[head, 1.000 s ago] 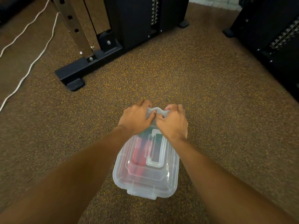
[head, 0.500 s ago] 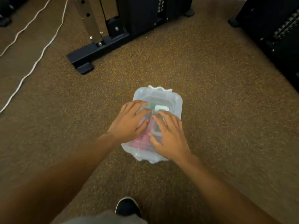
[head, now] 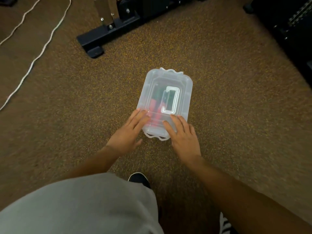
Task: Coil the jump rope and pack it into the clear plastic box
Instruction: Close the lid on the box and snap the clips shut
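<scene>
The clear plastic box [head: 184, 92] sits on the speckled brown floor with its lid on and a white handle flat on top. Through the plastic I see the jump rope [head: 154, 105] inside as red and dark green shapes. My left hand [head: 130, 132] rests flat at the box's near left corner, fingers spread on the lid edge. On the near right corner lies my right hand [head: 182, 134], fingers flat and apart. Neither hand holds anything.
A black machine base [head: 108, 36] with a metal upright stands beyond the box at the upper left. A white cord [head: 33, 59] runs across the floor at left. More dark equipment [head: 290, 31] fills the upper right. My grey-clad knee [head: 81, 205] and black shoe [head: 139, 179] are below.
Both hands slid from the far latch across the lid to the box's near end. The view pulled back and my knee came into the frame.
</scene>
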